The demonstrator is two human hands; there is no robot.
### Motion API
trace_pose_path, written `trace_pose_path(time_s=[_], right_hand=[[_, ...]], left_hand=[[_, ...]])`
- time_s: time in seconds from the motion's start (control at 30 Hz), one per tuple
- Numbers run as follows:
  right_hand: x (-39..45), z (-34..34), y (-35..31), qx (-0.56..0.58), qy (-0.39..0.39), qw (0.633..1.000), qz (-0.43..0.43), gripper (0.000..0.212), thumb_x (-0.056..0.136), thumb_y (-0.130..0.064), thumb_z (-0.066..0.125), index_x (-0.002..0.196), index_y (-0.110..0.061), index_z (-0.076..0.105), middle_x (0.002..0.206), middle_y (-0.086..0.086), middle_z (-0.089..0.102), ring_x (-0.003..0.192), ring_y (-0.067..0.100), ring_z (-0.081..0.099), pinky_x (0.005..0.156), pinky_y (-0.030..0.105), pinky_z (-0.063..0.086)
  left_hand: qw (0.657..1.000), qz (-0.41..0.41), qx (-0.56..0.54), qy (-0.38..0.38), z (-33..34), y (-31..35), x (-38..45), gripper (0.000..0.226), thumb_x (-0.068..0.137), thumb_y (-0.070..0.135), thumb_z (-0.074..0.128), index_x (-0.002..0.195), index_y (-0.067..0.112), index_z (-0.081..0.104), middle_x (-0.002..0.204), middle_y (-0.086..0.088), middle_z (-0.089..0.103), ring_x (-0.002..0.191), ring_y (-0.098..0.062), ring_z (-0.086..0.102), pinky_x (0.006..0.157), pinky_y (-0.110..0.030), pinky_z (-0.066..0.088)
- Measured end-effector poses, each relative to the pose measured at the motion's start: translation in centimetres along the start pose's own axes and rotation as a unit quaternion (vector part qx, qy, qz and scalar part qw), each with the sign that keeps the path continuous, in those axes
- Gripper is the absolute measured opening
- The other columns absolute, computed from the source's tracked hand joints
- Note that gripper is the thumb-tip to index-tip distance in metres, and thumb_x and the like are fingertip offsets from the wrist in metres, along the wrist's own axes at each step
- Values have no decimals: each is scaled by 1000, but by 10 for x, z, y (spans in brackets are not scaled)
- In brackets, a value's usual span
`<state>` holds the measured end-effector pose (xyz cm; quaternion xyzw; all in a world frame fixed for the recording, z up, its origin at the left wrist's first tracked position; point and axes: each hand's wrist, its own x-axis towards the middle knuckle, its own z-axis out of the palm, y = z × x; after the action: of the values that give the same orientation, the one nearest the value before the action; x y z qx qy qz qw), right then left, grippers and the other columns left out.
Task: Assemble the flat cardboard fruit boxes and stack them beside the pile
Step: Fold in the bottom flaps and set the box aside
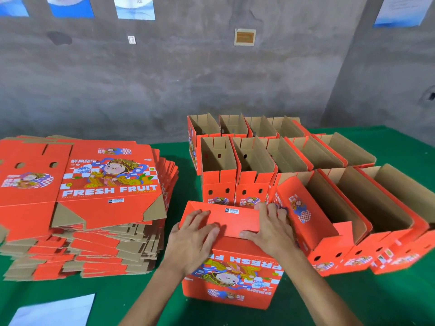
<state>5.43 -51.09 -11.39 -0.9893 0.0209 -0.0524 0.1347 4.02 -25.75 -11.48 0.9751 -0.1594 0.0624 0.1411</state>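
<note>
Quick count: one pile of flats (77,208) on the left, too many sheets to count from the edges. One box (231,262) being worked on, upside down, with two hands on it, left (196,234) and right (270,228). Finished open boxes (329,196): I make it about twelve, roughly four in the back row, five in the middle, three nearest, but the far ones overlap so don't quote me. Four blue-and-white posters (134,7) on the wall, plus one white sheet (54,310) on the counter (353,300).
</note>
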Motion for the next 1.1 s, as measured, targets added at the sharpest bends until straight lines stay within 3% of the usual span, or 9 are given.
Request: trace_pose_path(time_s=[0.07, 0.17, 0.23, 0.27, 0.37, 0.53, 0.73, 0.97, 1.1], right_hand=[[3, -4, 6, 120, 1, 993, 18, 82, 72, -89, 53, 132, -35, 43, 129, -8, 44, 125, 22, 38, 104, 44, 42], [8, -8, 27, 380, 33, 916, 125, 80, 83, -88, 35, 135, -30, 54, 139, -4, 54, 137, 20, 46, 116, 43, 35], [4, -2, 33, 448, -38, 866, 219, 68, 98, -73, 31, 146, -28, 46, 146, 2, 54, 136, 26, 53, 112, 48, 45], [-3, 3, 33, 470, -99, 840, 254, 57, 103, -66, 32, 144, -29, 45, 137, 4, 61, 124, 28, 63, 101, 49, 56], [-21, 10, 31, 392, -259, 845, 254, 46, 109, -53, 33, 144, -26, 46, 109, 3, 72, 85, 20, 76, 71, 38, 65], [-19, 0, 33, 311, -324, 865, 223, 39, 110, -27, 45, 146, -12, 49, 88, 12, 77, 81, 24, 78, 66, 34, 64], [-4, -12, 35, 378, -278, 846, 252, 18, 105, -18, 57, 123, -20, 61, 92, 11, 80, 73, 24, 77, 62, 30, 61], [-8, -4, 42, 401, -365, 792, 280, 26, 105, -11, 47, 129, -14, 55, 102, 18, 78, 80, 21, 77, 69, 29, 60], [-13, -4, 48, 485, -375, 745, 262, 50, 102, -7, 48, 147, -26, 41, 113, 25, 74, 77, 20, 74, 71, 31, 60]], left_hand=[[1000, -2, -13, 12, 0, -1, 1, 61, 102, 70, 8, 146, 51, 45, 162, 23, 30, 153, 0, 12, 115, -53, 38], [999, -19, -27, 29, 0, -6, 2, 69, 97, 75, 5, 153, 49, 36, 165, 22, 26, 155, -1, 10, 114, -52, 41], [998, -37, -43, 37, -4, -15, 4, 73, 95, 76, 5, 155, 49, 35, 167, 19, 25, 156, -4, 11, 114, -51, 42], [997, -45, -48, 32, -6, -22, 5, 73, 95, 77, 5, 156, 49, 35, 167, 19, 25, 157, -4, 11, 116, -50, 40], [996, -52, -71, -4, -17, -42, 10, 64, 100, 72, 14, 156, 50, 35, 168, 19, 23, 156, -6, 14, 123, -42, 31], [990, -42, -131, -29, -29, -62, 10, 48, 108, 52, 34, 155, 47, 39, 167, 18, 26, 155, -7, 20, 124, -33, 21], [989, -43, -132, -56, -31, -67, 10, 50, 105, 61, 32, 154, 55, 32, 168, 24, 19, 157, -7, 14, 126, -41, 23], [988, -27, -144, -53, -31, -71, 3, 53, 101, 67, 29, 153, 58, 32, 167, 27, 18, 156, -4, 13, 124, -44, 26], [985, -16, -167, -40, -34, -75, -5, 49, 102, 61, 34, 151, 55, 38, 165, 27, 22, 156, -4, 16, 126, -42, 23]])
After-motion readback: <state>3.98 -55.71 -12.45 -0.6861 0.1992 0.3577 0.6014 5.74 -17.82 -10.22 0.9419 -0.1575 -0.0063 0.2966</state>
